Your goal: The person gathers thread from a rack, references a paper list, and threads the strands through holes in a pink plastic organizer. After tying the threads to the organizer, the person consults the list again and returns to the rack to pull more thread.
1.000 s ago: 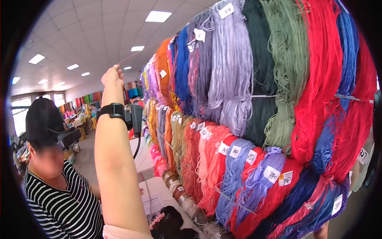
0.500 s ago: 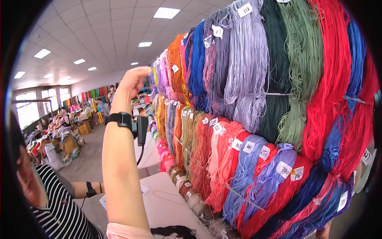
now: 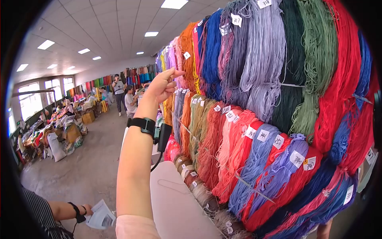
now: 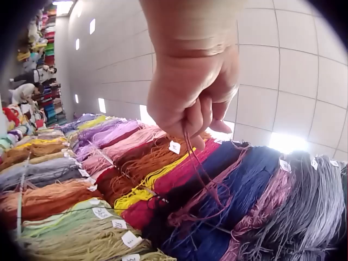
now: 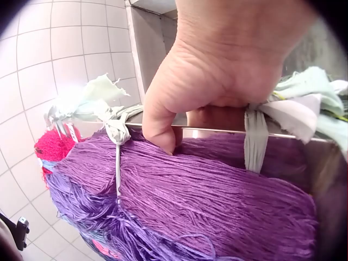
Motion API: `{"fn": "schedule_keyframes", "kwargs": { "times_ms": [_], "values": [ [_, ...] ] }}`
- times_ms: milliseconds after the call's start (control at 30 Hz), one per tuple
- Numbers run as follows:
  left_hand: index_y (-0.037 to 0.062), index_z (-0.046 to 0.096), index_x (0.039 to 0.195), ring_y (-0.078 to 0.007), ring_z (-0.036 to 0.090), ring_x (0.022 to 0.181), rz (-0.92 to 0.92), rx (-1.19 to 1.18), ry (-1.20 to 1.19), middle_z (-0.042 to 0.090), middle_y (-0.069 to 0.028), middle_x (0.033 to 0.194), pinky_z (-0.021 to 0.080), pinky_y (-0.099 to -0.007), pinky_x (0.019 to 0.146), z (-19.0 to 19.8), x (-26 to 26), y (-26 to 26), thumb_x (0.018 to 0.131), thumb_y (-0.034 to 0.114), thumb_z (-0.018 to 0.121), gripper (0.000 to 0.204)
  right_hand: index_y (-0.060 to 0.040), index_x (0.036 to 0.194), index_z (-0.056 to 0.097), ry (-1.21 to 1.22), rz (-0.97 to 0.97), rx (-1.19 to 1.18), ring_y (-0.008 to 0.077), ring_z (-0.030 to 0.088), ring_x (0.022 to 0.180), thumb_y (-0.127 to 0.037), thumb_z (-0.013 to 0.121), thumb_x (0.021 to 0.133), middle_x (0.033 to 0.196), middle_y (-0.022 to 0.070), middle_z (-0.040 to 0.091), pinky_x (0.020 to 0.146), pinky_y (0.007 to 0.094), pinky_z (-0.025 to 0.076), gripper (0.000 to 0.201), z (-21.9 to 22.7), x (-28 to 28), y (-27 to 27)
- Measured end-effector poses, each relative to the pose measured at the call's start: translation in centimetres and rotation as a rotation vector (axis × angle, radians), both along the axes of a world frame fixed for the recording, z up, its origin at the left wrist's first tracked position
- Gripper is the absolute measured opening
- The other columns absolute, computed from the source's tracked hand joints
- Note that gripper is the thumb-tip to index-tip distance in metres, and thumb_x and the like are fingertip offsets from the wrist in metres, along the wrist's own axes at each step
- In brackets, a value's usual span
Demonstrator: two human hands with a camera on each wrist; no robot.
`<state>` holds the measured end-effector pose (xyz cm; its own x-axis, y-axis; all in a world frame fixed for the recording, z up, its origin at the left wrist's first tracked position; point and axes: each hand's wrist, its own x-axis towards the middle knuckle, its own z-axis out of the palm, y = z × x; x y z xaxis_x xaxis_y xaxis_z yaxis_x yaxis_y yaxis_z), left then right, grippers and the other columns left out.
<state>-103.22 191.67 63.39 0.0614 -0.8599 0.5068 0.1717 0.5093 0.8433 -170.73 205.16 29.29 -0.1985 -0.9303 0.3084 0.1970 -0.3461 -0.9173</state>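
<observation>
My left hand (image 3: 163,85) is raised in front of the upper row of hanging yarn skeins. In the left wrist view the curled fingers of the left hand (image 4: 190,98) pinch a thin mauve strand of yarn (image 4: 204,176), which runs down to a mauve skein beside a blue skein (image 4: 247,190). My right hand (image 5: 217,76) grips a thin metal rail (image 5: 283,135), its thumb in front against a purple skein (image 5: 212,190) and its other fingers mostly hidden behind. Pale cloth ties (image 5: 117,130) knot the skeins to the rail.
A lower row of skeins bears numbered paper tags (image 3: 297,158). Below stands a white table (image 3: 167,199) with a thread loop on it. At left a person's arm (image 3: 65,209) holds a printed sheet (image 3: 101,216). Further off are heaped bundles (image 3: 59,131) and other people (image 3: 119,89).
My left hand has come down and right, closer to the skeins; the strand it held stretched out is now slack. The view has turned left, and the person in stripes has moved mostly out of it.
</observation>
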Motion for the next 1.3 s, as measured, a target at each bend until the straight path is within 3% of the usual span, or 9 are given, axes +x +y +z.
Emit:
{"fn": "schedule_keyframes", "kwargs": {
  "times_ms": [100,133,400,633,833,867,967,1000,1300],
  "values": [
    [0.0042,0.054,0.087,-0.0028,0.024,0.040,-0.119,-0.034,0.156,0.054,-0.0027,0.079,0.019,-0.0160,0.036,-0.5,-1.2,-1.2,0.088,0.025,0.042,0.024,-0.0065,0.126,0.028,-0.013,0.005,-0.019,0.0224,0.036,0.113,-0.030,0.066,0.067,0.124,0.0057,0.038,0.096,0.0382,0.028,0.074,0.0,-0.1,-0.1],
    [0.0047,0.053,0.087,-0.0029,0.025,0.041,-0.167,-0.027,0.122,0.057,-0.0090,0.095,0.021,-0.0157,0.036,-0.6,-1.5,-1.5,0.088,0.024,0.042,0.023,-0.0064,0.126,0.028,-0.014,0.007,-0.023,0.0225,0.037,0.113,-0.030,0.065,0.067,0.124,0.0057,0.038,0.096,0.0381,0.028,0.074,0.1,0.1,-0.2],
    [0.0038,0.054,0.087,-0.0033,0.027,0.043,-0.349,-0.105,0.269,0.055,-0.0104,0.105,0.025,-0.0153,0.038,-1.6,-4.6,-3.3,0.087,0.023,0.046,0.021,-0.0058,0.125,0.031,-0.046,0.013,-0.060,0.0225,0.038,0.112,-0.030,0.064,0.066,0.122,0.0057,0.040,0.095,0.0374,0.030,0.072,0.1,0.7,0.0],
    [0.0038,0.052,0.092,-0.0021,0.028,0.043,-0.348,-0.119,0.347,0.058,-0.0080,0.098,0.025,-0.0149,0.038,-1.5,-4.9,-3.0,0.088,0.023,0.043,0.022,-0.0053,0.124,0.033,-0.064,0.017,-0.081,0.0225,0.040,0.111,-0.031,0.062,0.066,0.120,0.0058,0.043,0.094,0.0368,0.031,0.070,0.0,1.3,0.1],
    [0.0053,0.050,0.092,-0.0020,0.028,0.043,-0.356,-0.142,0.448,0.048,0.0029,0.064,0.022,-0.0158,0.038,-1.5,-3.1,-2.4,0.087,0.020,0.045,0.016,-0.0049,0.123,0.035,-0.065,0.013,-0.085,0.0225,0.041,0.110,-0.032,0.061,0.066,0.119,0.0058,0.045,0.093,0.0363,0.032,0.069,0.4,1.6,-0.1],
    [0.0020,0.048,0.098,-0.0024,0.023,0.043,-0.285,-0.124,0.487,0.028,0.0058,0.055,0.019,-0.0174,0.038,-1.2,-3.2,-1.5,0.087,0.018,0.047,0.019,-0.0048,0.123,0.035,-0.069,0.013,-0.084,0.0225,0.042,0.110,-0.032,0.061,0.066,0.118,0.0059,0.045,0.093,0.0362,0.032,0.068,0.4,1.7,-0.1],
    [0.0003,0.048,0.098,-0.0029,0.021,0.042,-0.215,-0.094,0.387,0.026,0.0066,0.051,0.018,-0.0180,0.038,-1.0,-1.1,-0.1,0.087,0.018,0.048,0.021,-0.0046,0.123,0.036,-0.111,0.005,-0.083,0.0225,0.042,0.109,-0.032,0.060,0.066,0.118,0.0059,0.046,0.092,0.0360,0.033,0.068,0.7,2.0,-0.1],
    [-0.0007,0.049,0.096,-0.0031,0.019,0.041,-0.071,-0.107,0.284,0.023,0.0074,0.049,0.017,-0.0185,0.037,-0.9,-0.6,0.5,0.086,0.019,0.049,0.022,-0.0032,0.121,0.038,-0.043,0.011,-0.106,0.0206,0.042,0.110,-0.040,0.058,0.069,0.117,0.0052,0.046,0.092,0.0339,0.032,0.067,0.9,2.2,0.0],
    [0.0114,0.052,0.073,-0.0033,0.025,0.040,0.346,-0.183,0.143,0.029,0.0088,0.047,0.018,-0.0210,0.040,-1.7,5.5,5.6,0.076,0.015,0.060,0.009,-0.0032,0.120,0.039,0.010,0.010,-0.117,0.0200,0.043,0.108,-0.038,0.058,0.068,0.116,0.0054,0.047,0.091,0.0334,0.033,0.065,-0.3,0.7,-0.8]
  ]
}}
